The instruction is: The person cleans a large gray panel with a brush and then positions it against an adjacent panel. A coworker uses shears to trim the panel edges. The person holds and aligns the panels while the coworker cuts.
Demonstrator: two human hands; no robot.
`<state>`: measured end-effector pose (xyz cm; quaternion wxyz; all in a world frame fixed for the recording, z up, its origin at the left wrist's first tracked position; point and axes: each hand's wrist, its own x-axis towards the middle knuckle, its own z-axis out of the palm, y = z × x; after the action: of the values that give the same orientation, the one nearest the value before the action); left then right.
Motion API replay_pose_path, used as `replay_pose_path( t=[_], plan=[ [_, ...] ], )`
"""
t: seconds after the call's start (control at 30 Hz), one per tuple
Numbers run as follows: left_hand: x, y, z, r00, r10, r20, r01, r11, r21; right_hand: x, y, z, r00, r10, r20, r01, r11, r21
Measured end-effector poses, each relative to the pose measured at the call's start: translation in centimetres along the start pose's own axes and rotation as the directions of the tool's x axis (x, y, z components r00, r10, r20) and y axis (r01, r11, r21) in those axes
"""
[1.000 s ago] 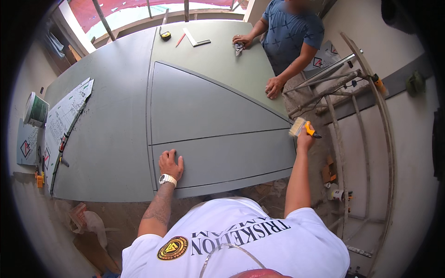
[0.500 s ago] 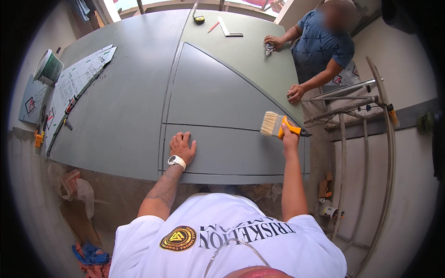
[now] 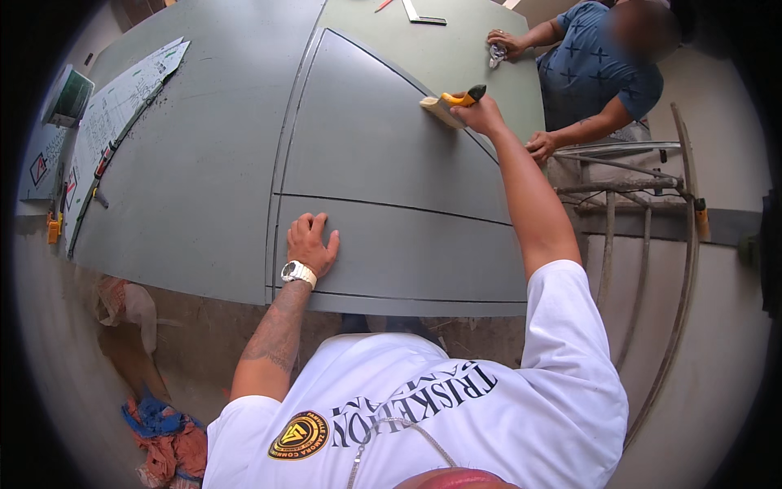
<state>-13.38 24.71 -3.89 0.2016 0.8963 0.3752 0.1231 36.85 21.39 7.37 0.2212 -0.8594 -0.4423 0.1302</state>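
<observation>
My right hand [image 3: 482, 116] is closed around the yellow handle of a wide paintbrush [image 3: 442, 112]. Its pale bristles are down on the grey panel [image 3: 358, 138], close to the panel's slanted dark edge. That panel has dark grooves across and along its borders and lies on a big table-like surface. Near its lower left corner my left hand [image 3: 312, 244] rests with fingers spread, a white watch [image 3: 298, 273] on the wrist. Nothing is in the left hand.
A co-worker [image 3: 599, 61] stands at the far right; one hand [image 3: 509, 42] holds a small shiny metal thing [image 3: 498, 55]. A square [image 3: 422, 15] lies at the back. At left are a printed sheet [image 3: 122, 110], a bucket [image 3: 68, 98] and a cutter [image 3: 104, 160]. Metal scaffolding [image 3: 609, 236] stands at right.
My right hand has carried the paintbrush away from me and left, from above the panel's near right part down to its slanted edge. My left hand stays on the panel.
</observation>
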Motion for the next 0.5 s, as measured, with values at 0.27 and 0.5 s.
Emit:
replay_pose_path(
  t=[0.27, 0.5],
  plan=[
    [0.3, 0.6, 0.5, 1.0, -0.02, 0.005, 0.02, 1.0, -0.01, -23.1, 20.0, -16.8, 0.768, 0.628, 0.126, -0.423, 0.645, -0.636],
    [0.5, 0.3, 0.6, 0.999, 0.024, -0.026, -0.024, 1.0, 0.014, -14.4, 8.0, -11.6, 0.995, 0.085, -0.043, -0.089, 0.988, -0.128]
  ],
)
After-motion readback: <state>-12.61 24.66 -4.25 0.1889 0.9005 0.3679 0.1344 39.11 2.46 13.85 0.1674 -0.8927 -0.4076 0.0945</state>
